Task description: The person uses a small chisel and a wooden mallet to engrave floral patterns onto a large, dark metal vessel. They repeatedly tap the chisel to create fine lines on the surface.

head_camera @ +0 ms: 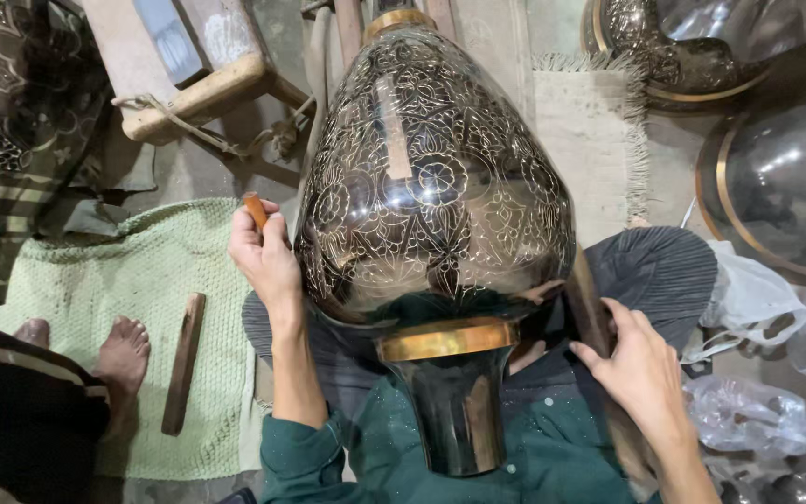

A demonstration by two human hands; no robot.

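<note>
One head-worn camera looks steeply down, close over the person's lap and the floor (188,173) around it.

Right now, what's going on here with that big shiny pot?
A person seated on the floor has a large dark metal vase, engraved with floral patterns and banded in brass, lying across their lap. Their left hand rests against its side and grips a small wooden-handled tool. Their right hand touches a wooden stick by the vase's other side. A wooden bar lies on a green mat nearby, beside someone else's bare foot. More metal vessels stand around.
</note>
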